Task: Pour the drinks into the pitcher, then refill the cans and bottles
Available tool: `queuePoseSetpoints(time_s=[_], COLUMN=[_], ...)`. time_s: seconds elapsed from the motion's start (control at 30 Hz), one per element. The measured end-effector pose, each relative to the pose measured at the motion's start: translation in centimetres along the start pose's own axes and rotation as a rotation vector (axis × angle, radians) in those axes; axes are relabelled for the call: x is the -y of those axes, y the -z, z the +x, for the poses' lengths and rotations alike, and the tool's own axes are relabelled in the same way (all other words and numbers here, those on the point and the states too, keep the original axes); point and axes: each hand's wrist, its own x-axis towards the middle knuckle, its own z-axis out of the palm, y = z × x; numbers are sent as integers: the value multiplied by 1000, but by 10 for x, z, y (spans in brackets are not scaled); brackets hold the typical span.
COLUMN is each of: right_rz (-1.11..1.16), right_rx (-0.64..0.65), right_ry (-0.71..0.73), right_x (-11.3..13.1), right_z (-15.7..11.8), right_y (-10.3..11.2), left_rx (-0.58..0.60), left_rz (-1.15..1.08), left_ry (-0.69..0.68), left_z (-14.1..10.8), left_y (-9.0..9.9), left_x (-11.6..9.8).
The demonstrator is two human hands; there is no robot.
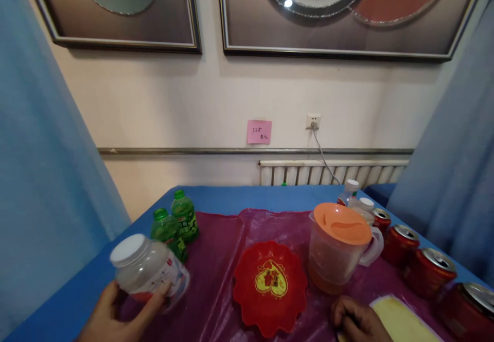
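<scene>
At the lower left, my left hand (123, 311) has its thumb and fingers around a clear plastic jar (154, 272) with a white lid, which leans to the left. My right hand (357, 320) is low at the right with its fingers curled; what they hold, if anything, is hidden. Beside it lies a pale yellow cloth or sheet (401, 317). Between my hands is a red scalloped dish (270, 288) with a yellow heart design. Just beyond my right hand stands a clear pitcher (334, 252) with an orange lid and some amber liquid at the bottom.
Two green bottles (185, 218) stand behind the jar. Along the right edge are several red cans (428, 272) and two white-capped bottles (349, 191). A purple sheet (216, 249) covers part of the blue table (224, 198). Blue curtains hang on both sides.
</scene>
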Motion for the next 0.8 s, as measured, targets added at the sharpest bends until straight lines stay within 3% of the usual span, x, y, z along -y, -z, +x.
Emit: queuePoseSetpoints(time_s=[0.13,0.23,0.3,0.4,0.5,0.67,0.8], right_rz=[-77,-65,-54,-56,-85,-125,-235], right_rx=[-59,-113,-139,-163,-182,-209,-280], right_ry=[35,35,43,59,73,113,222], right_x=[3,4,5,9,15,26,63], right_z=[-1,0,2,3,3,1,-3], right_y=[-4,-7,-9,-11,-13,-13,-14], left_rx=[430,544,602,654,648,428,295], left_rz=[-360,-525,-588,-605,-518,-257,-181], left_ry=[2,-87,-135,-189,-294,-664,-995], left_z=[-18,-26,-29,-35,-41,-46,-44], left_y=[-29,-66,-92,-124,-144,-157,-158], left_x=[-79,-121,-130,-123,-102,-73,-67])
